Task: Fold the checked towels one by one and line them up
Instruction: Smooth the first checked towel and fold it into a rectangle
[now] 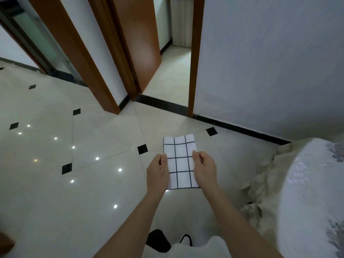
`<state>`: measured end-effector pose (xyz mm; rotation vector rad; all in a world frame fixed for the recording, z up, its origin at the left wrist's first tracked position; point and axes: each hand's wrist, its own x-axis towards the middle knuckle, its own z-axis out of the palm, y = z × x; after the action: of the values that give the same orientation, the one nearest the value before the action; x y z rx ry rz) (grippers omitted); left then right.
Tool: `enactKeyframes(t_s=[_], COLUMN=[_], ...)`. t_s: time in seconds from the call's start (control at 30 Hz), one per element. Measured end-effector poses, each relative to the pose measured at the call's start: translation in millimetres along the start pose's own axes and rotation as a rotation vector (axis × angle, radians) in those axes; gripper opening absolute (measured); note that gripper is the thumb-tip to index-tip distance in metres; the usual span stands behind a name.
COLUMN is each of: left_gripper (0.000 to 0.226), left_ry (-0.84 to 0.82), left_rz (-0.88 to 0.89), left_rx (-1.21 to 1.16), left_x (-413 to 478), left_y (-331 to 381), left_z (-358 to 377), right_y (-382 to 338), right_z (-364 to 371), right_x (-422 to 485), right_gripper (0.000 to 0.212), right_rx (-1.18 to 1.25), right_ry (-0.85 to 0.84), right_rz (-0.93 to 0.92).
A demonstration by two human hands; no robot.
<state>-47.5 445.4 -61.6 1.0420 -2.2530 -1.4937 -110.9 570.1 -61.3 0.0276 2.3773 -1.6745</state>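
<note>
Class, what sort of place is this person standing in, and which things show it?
Probably a home, near a bedroom: a glossy tiled floor, wooden doors opening onto other rooms, and what looks like a bed with an embroidered cover.

- Left hand (158, 172) and right hand (204, 168): both bare, uncovered from wrist to fingertips.
- Left forearm (135, 220) and right forearm (242, 220): bare along all the length in view, down to the bottom edge of the shot.
- Pale cream garment (195, 248), soft-looking, low centre between the forearms. Its outline is rounded and blurred; which piece of clothing it is cannot be told.
- Black rounded shape (158, 241) at the garment's upper left edge, with a thin black curved loop (187, 238) just beside it. Too dark to identify.
</note>
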Motion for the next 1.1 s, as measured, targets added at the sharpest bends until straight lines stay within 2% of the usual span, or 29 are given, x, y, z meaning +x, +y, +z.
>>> enactKeyframes(t_s=[0.37,0.57,0.73,0.9,1.1], left_gripper=[0.038,0.035,0.031,0.034,0.035], left_ry=[-0.246,-0.45,-0.63,-0.785,-0.978], left_rz=[0.124,0.247,0.358,0.491,0.606], left_rx=[0.016,0.064,0.123,0.201,0.205], left_x=[138.2,234.6,294.4,310.4,274.4], left_y=[52.1,103.2,146.5,174.0,201.8], left_z=[102.0,163.9,212.0,261.7,325.8], right_y=[-2.5,-21.0,-29.7,-33.8,-17.0], right_z=[-19.3,-30.2,-42.0,-69.1,-118.8], right_x=[141.3,235.0,290.9,305.0,292.7], right_gripper=[0.039,0.042,0.043,0.042,0.041], right_rx=[0.052,0.019,0.112,0.129,0.184], right_ry=[0.226,0.461,0.666,0.839,1.059], right_rz=[0.087,0.163,0.235,0.283,0.391])
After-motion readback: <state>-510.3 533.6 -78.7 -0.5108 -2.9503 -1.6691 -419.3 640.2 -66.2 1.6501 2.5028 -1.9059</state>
